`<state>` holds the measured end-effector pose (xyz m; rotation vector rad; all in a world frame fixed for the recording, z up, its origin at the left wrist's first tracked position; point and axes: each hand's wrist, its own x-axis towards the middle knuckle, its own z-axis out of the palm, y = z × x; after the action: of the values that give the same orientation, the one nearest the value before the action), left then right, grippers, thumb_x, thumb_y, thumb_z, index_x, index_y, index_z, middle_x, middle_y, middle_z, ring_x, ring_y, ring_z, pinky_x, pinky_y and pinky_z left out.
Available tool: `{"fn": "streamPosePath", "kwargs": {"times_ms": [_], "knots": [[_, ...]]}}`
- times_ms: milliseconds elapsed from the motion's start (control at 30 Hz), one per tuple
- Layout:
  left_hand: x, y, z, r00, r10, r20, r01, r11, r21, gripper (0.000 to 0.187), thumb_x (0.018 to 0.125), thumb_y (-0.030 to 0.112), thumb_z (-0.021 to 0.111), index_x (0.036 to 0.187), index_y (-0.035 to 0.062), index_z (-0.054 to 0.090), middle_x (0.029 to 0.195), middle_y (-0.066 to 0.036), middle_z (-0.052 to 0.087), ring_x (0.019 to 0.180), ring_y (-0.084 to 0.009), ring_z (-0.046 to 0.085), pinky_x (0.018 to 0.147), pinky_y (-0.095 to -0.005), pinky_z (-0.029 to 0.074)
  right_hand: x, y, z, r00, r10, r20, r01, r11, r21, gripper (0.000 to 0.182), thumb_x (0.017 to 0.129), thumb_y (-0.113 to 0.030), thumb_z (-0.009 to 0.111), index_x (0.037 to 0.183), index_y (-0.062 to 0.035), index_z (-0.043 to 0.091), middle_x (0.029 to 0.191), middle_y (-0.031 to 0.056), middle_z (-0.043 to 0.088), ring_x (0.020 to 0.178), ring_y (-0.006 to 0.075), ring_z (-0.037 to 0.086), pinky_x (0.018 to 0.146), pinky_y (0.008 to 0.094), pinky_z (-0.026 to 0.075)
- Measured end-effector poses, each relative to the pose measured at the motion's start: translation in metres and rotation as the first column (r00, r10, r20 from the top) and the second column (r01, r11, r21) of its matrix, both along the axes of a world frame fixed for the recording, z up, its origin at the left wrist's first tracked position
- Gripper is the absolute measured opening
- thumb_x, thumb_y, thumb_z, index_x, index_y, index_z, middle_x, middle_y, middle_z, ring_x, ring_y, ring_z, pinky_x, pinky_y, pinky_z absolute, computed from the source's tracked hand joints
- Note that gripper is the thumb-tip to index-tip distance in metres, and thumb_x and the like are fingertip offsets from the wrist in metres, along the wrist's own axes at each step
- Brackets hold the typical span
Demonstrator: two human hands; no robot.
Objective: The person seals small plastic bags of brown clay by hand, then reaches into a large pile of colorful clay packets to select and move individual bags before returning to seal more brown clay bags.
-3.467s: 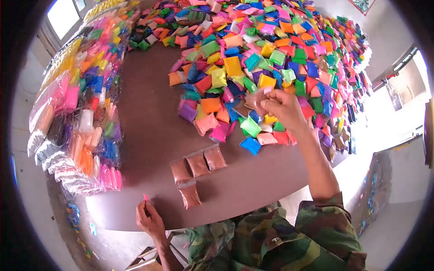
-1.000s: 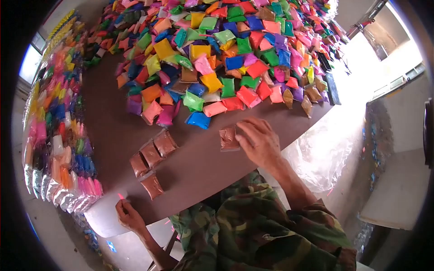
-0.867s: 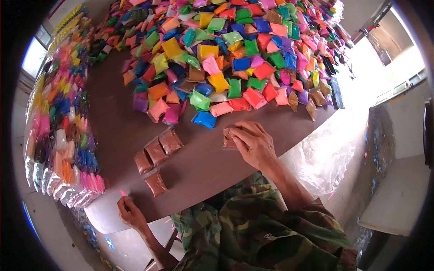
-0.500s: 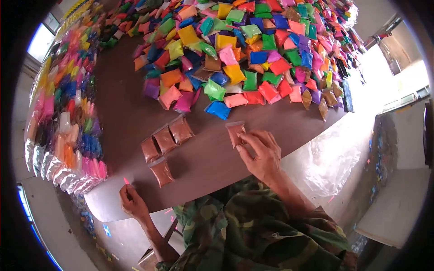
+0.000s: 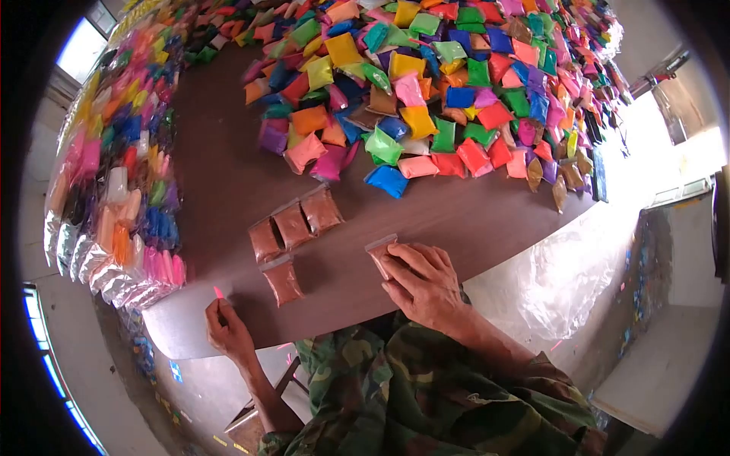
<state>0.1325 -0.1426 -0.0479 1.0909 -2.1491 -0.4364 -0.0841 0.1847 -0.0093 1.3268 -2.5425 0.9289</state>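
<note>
My right hand (image 5: 426, 285) has its fingers over a small clear bag of brown clay-like stuff (image 5: 382, 254), gripping its right side low over the table. The bag's top strip shows beyond my fingertips, while its lower right part is hidden. To the left lie several similar brown bags: three in a slanting row, including the middle one (image 5: 292, 226), and one bag (image 5: 283, 281) just below them. Close to the table's front edge, my left hand (image 5: 228, 330) pinches a small pink pointed piece (image 5: 219, 292), its tip sticking up past the thumb and finger.
A big heap of colourful filled packets (image 5: 418, 121) covers the back of the brown table (image 5: 217, 159). Along the left side stand clear bags of bright-coloured pieces (image 5: 114, 205). A blue packet (image 5: 388, 182) lies at the heap's front. Clear plastic sheeting (image 5: 563, 285) is on the floor at right.
My right hand has brought the brown bag down and left, nearer the table's front edge, its fingers now flatter over it. My left hand keeps its pinch on the pink piece. The view has shifted slightly.
</note>
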Motion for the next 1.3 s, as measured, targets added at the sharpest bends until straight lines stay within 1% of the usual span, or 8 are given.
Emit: {"fn": "streamPosePath", "kwargs": {"times_ms": [100,300,400,700,833,1000,1167,1300], "knots": [[-0.001,0.001,-0.001,1.000,0.005,-0.016,-0.004,1.000,0.013,0.012,0.104,0.011,0.065,0.107,0.0011,0.071,0.086,-0.011,0.071,0.074,-0.0204,0.066,0.070,-0.0346,0.053,0.002,-0.001,0.004,0.999,-0.039,0.001,0.039,0.999,-0.016,0.057,0.089,-0.024,0.077,0.143,-0.0120,0.064,0.147,0.0073,0.056,0.131,0.0284,0.057,0.103,0.0472,0.046],[-0.004,0.005,0.005,1.000,0.019,-0.008,-0.019,0.999,0.036,0.017,0.105,0.017,0.063,0.108,0.0019,0.071,0.085,-0.010,0.070,0.075,-0.0188,0.063,0.070,-0.0340,0.051,-0.003,0.006,-0.003,0.988,0.137,-0.071,-0.124,0.978,0.166,0.063,0.095,-0.036,0.069,0.149,-0.0063,0.057,0.159,0.0122,0.048,0.143,0.0307,0.050,0.113,0.0500,0.041],[-0.006,0.005,0.004,0.999,0.003,-0.034,-0.003,1.000,-0.008,0.017,0.105,0.016,0.063,0.109,0.0026,0.072,0.085,-0.010,0.070,0.074,-0.0184,0.063,0.070,-0.0341,0.052,0.000,0.005,-0.004,0.992,0.122,-0.043,-0.110,0.969,0.223,0.066,0.095,-0.038,0.069,0.150,-0.0041,0.055,0.161,0.0126,0.047,0.144,0.0309,0.049,0.116,0.0510,0.039],[-0.003,0.003,0.002,1.000,0.028,0.013,-0.027,0.999,-0.032,0.011,0.101,0.010,0.067,0.107,0.0037,0.073,0.086,-0.011,0.071,0.074,-0.0215,0.067,0.071,-0.0355,0.054,0.002,0.003,-0.005,0.992,0.103,-0.069,-0.089,0.977,0.193,0.067,0.094,-0.038,0.071,0.150,-0.0048,0.055,0.161,0.0139,0.046,0.144,0.0312,0.049,0.115,0.0514,0.039],[-0.004,0.004,0.003,1.000,0.021,-0.018,-0.021,1.000,-0.011,0.011,0.100,0.011,0.068,0.106,0.0031,0.073,0.084,-0.011,0.072,0.073,-0.0232,0.068,0.071,-0.0369,0.055,0.005,0.004,-0.002,0.993,0.095,-0.064,-0.089,0.992,0.088,0.066,0.093,-0.039,0.073,0.148,-0.0048,0.057,0.161,0.0139,0.046,0.145,0.0308,0.048,0.116,0.0525,0.038],[-0.005,0.006,0.005,1.000,0.010,-0.023,-0.011,0.999,-0.047,0.009,0.100,0.010,0.068,0.103,0.0035,0.072,0.085,-0.012,0.073,0.072,-0.0245,0.069,0.069,-0.0373,0.054,0.015,0.005,-0.001,0.988,0.147,-0.049,-0.136,0.973,0.184,0.067,0.091,-0.036,0.074,0.146,-0.0025,0.058,0.163,0.0164,0.044,0.149,0.0334,0.044,0.118,0.0555,0.035],[-0.008,0.004,0.005,0.998,-0.006,-0.056,0.005,1.000,-0.018,0.011,0.101,0.012,0.068,0.104,0.0027,0.072,0.083,-0.009,0.071,0.071,-0.0193,0.066,0.068,-0.0346,0.052,0.016,0.005,-0.005,0.987,0.134,-0.093,-0.112,0.971,0.212,0.065,0.091,-0.038,0.074,0.145,-0.0053,0.058,0.162,0.0137,0.045,0.150,0.0293,0.043,0.118,0.0527,0.035],[0.004,0.004,0.010,0.987,0.050,-0.152,-0.029,0.991,0.134,0.014,0.103,0.015,0.067,0.108,0.0023,0.072,0.085,-0.007,0.068,0.072,-0.0141,0.062,0.067,-0.0325,0.051,0.015,0.009,-0.007,0.994,0.096,-0.057,-0.093,0.994,0.053,0.065,0.089,-0.031,0.077,0.145,-0.0056,0.059,0.160,0.0118,0.048,0.147,0.0296,0.046,0.116,0.0518,0.039]]}}
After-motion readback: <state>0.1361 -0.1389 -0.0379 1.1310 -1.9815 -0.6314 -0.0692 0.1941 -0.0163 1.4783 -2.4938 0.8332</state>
